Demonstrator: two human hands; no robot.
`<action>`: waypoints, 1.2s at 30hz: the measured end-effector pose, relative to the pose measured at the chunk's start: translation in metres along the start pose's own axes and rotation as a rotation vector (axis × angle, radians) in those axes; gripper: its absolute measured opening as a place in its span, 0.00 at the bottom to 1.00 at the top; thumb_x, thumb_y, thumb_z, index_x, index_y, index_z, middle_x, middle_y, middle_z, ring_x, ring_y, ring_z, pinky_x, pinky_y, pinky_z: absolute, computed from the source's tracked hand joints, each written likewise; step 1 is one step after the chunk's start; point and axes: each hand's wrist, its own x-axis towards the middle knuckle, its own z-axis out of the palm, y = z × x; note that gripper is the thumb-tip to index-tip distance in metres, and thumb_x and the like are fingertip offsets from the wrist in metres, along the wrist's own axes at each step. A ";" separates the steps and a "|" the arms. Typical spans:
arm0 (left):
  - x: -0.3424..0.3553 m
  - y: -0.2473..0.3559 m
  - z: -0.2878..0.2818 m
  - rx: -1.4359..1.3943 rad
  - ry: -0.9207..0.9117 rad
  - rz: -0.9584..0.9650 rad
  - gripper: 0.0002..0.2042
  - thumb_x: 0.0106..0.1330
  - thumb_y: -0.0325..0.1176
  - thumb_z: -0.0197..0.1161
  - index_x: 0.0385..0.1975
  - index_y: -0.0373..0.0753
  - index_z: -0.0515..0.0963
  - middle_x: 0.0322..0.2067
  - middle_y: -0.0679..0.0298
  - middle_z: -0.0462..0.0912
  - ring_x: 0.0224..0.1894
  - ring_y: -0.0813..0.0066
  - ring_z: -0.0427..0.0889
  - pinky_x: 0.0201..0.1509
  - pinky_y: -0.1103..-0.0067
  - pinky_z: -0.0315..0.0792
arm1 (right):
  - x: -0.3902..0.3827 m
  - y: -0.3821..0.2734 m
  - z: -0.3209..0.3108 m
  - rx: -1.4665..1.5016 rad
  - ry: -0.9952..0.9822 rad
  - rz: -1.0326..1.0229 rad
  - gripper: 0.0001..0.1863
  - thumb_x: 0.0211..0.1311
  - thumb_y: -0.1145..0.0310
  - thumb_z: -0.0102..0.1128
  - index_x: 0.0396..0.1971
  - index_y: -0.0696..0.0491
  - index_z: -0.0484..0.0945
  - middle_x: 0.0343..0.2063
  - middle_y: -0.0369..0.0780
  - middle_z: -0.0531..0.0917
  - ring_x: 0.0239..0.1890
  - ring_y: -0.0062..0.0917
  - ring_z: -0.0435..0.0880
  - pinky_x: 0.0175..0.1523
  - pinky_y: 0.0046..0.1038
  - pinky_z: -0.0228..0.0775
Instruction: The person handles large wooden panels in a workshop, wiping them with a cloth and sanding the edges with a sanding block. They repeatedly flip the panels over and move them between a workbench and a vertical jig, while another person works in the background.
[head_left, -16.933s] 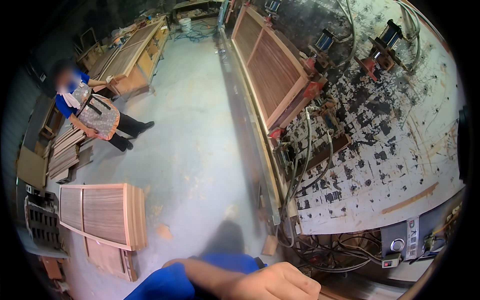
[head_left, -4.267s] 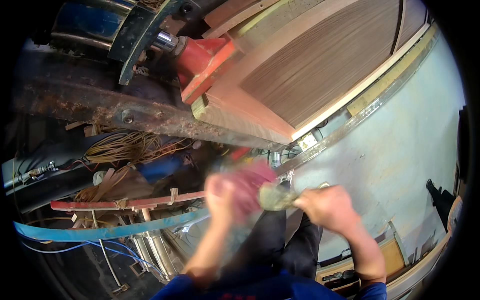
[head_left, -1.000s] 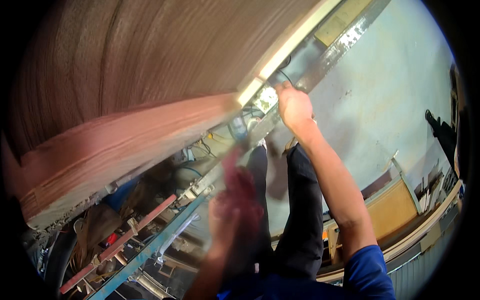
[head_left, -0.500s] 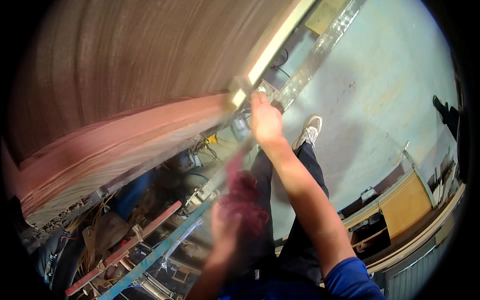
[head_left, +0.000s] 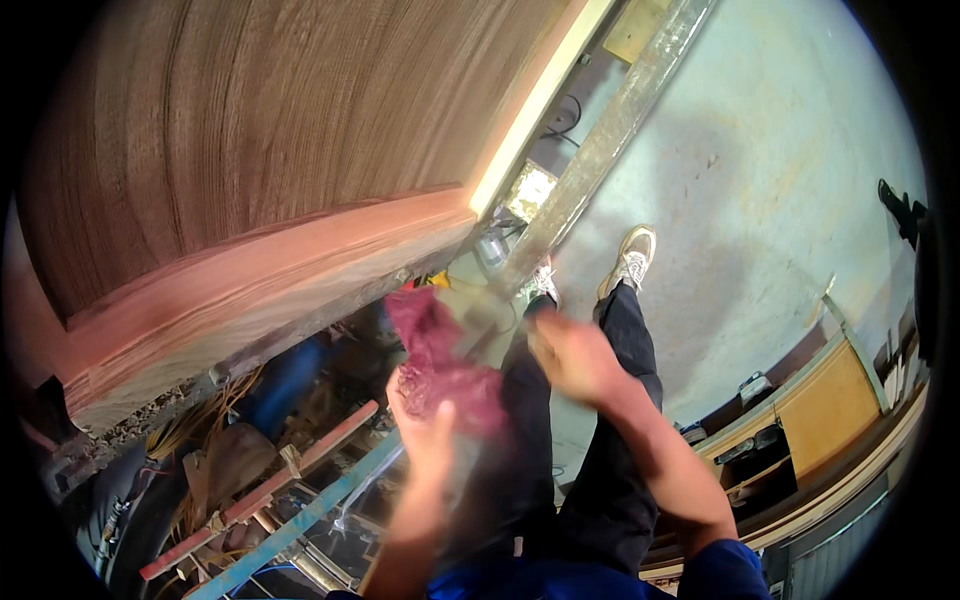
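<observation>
My left hand [head_left: 427, 430] grips a crumpled maroon cloth [head_left: 425, 330], which is blurred along its lower right side. To its right, my right hand [head_left: 578, 358] is in front of my legs, away from the panel. It is smeared by motion, with its fingers curled in, and whatever they may hold is hidden. A large wooden panel [head_left: 300, 120] with dark brown grain fills the upper left. Along its near side runs a reddish wood border [head_left: 270, 235], and a pale wood edge [head_left: 530, 110] forms its right side. Neither hand touches the panel now.
A metal beam [head_left: 610, 135] runs diagonally right of the panel. Lower left are a red bar [head_left: 270, 490], a blue bar [head_left: 300, 520] and cluttered cables. My shoes [head_left: 630, 262] stand on the pale floor [head_left: 760, 200]. A wooden cabinet [head_left: 835, 405] lies at lower right.
My right hand has drawn back from the panel's corner toward my body. My left hand has risen slightly to the left, and the maroon cloth now spreads up toward the panel's near edge.
</observation>
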 end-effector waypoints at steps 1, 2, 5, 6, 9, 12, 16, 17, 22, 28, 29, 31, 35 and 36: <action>0.007 0.003 -0.001 0.037 -0.038 0.059 0.41 0.59 0.36 0.78 0.68 0.35 0.61 0.62 0.58 0.72 0.61 0.68 0.75 0.67 0.69 0.70 | -0.023 -0.007 -0.004 0.013 -0.126 -0.110 0.12 0.59 0.73 0.56 0.44 0.55 0.76 0.40 0.46 0.81 0.41 0.47 0.84 0.42 0.43 0.78; 0.012 0.012 -0.003 0.237 -0.199 0.085 0.40 0.55 0.32 0.79 0.66 0.36 0.64 0.59 0.58 0.74 0.59 0.69 0.77 0.66 0.70 0.71 | -0.038 -0.024 -0.011 0.091 -0.195 -0.121 0.14 0.58 0.74 0.57 0.45 0.54 0.76 0.40 0.46 0.82 0.42 0.46 0.84 0.43 0.43 0.78; 0.019 0.019 -0.004 0.324 -0.377 -0.045 0.34 0.48 0.21 0.80 0.57 0.36 0.72 0.49 0.62 0.81 0.52 0.71 0.81 0.59 0.72 0.76 | -0.043 -0.018 -0.046 0.222 -0.364 -0.217 0.13 0.60 0.72 0.59 0.46 0.51 0.77 0.41 0.47 0.83 0.41 0.47 0.84 0.44 0.43 0.78; 0.019 0.018 -0.010 0.373 -0.310 -0.039 0.32 0.49 0.21 0.80 0.56 0.36 0.72 0.47 0.62 0.82 0.50 0.72 0.82 0.58 0.73 0.76 | -0.032 -0.019 -0.066 0.140 -0.428 -0.056 0.12 0.63 0.71 0.58 0.46 0.52 0.76 0.40 0.47 0.83 0.41 0.48 0.83 0.44 0.44 0.77; 0.034 0.001 -0.047 0.267 -0.019 -0.090 0.25 0.59 0.22 0.75 0.55 0.35 0.73 0.45 0.62 0.84 0.48 0.74 0.83 0.56 0.74 0.77 | 0.010 0.005 -0.104 0.047 0.000 0.158 0.10 0.70 0.68 0.54 0.46 0.55 0.75 0.39 0.50 0.82 0.41 0.52 0.81 0.46 0.47 0.75; 0.031 -0.018 -0.076 0.275 -0.031 -0.129 0.23 0.59 0.18 0.72 0.54 0.34 0.72 0.46 0.61 0.85 0.48 0.74 0.84 0.56 0.76 0.79 | 0.101 0.022 -0.090 -0.120 0.603 0.162 0.17 0.68 0.76 0.51 0.55 0.60 0.74 0.46 0.54 0.79 0.46 0.52 0.82 0.50 0.47 0.74; 0.007 -0.021 -0.056 0.156 -0.124 -0.216 0.25 0.60 0.21 0.74 0.57 0.34 0.72 0.48 0.63 0.82 0.50 0.76 0.81 0.61 0.74 0.74 | 0.171 0.034 -0.037 -0.302 0.447 0.350 0.27 0.61 0.82 0.49 0.63 0.58 0.68 0.54 0.54 0.75 0.44 0.54 0.84 0.50 0.49 0.78; 0.006 -0.027 -0.054 0.146 -0.126 -0.212 0.25 0.60 0.21 0.74 0.57 0.34 0.71 0.48 0.63 0.82 0.50 0.76 0.81 0.60 0.74 0.75 | 0.177 0.032 -0.020 -0.303 0.421 0.408 0.29 0.60 0.82 0.49 0.64 0.58 0.67 0.55 0.53 0.75 0.44 0.54 0.84 0.49 0.49 0.79; 0.000 -0.040 -0.036 0.049 -0.126 -0.279 0.23 0.61 0.20 0.72 0.56 0.34 0.72 0.47 0.62 0.83 0.47 0.76 0.83 0.57 0.75 0.77 | 0.152 0.017 0.052 -0.239 0.214 0.389 0.30 0.58 0.81 0.53 0.64 0.57 0.66 0.56 0.51 0.74 0.44 0.53 0.85 0.49 0.47 0.80; -0.008 -0.048 -0.043 0.133 -0.154 -0.208 0.24 0.62 0.19 0.71 0.57 0.34 0.70 0.48 0.61 0.83 0.49 0.75 0.83 0.57 0.75 0.77 | 0.126 0.033 0.019 -0.435 0.339 0.151 0.22 0.60 0.77 0.54 0.57 0.58 0.72 0.52 0.48 0.78 0.41 0.47 0.87 0.46 0.46 0.82; -0.012 -0.049 -0.044 0.148 -0.143 -0.190 0.24 0.62 0.20 0.71 0.57 0.34 0.70 0.48 0.61 0.83 0.49 0.75 0.83 0.58 0.75 0.77 | 0.138 0.052 0.002 -0.371 0.426 0.232 0.21 0.62 0.77 0.53 0.56 0.57 0.72 0.50 0.50 0.79 0.40 0.49 0.87 0.46 0.48 0.81; -0.016 -0.056 -0.049 0.127 -0.146 -0.185 0.27 0.62 0.20 0.72 0.59 0.33 0.68 0.49 0.60 0.82 0.50 0.74 0.83 0.59 0.75 0.77 | 0.163 0.054 -0.045 -0.327 0.730 0.203 0.19 0.63 0.78 0.51 0.55 0.57 0.73 0.46 0.53 0.79 0.40 0.52 0.86 0.44 0.48 0.82; -0.016 -0.071 -0.046 0.141 -0.143 -0.190 0.28 0.62 0.20 0.71 0.61 0.33 0.68 0.50 0.60 0.82 0.50 0.74 0.82 0.59 0.75 0.77 | 0.191 0.040 -0.022 -0.408 0.524 0.318 0.18 0.63 0.78 0.52 0.53 0.60 0.72 0.48 0.53 0.77 0.37 0.50 0.87 0.41 0.44 0.83; -0.019 -0.074 -0.044 0.143 -0.145 -0.174 0.28 0.62 0.20 0.71 0.62 0.34 0.68 0.50 0.60 0.82 0.50 0.74 0.82 0.60 0.75 0.77 | 0.186 0.037 -0.005 -0.384 0.533 0.279 0.16 0.63 0.78 0.53 0.51 0.61 0.72 0.50 0.53 0.76 0.36 0.49 0.87 0.42 0.43 0.83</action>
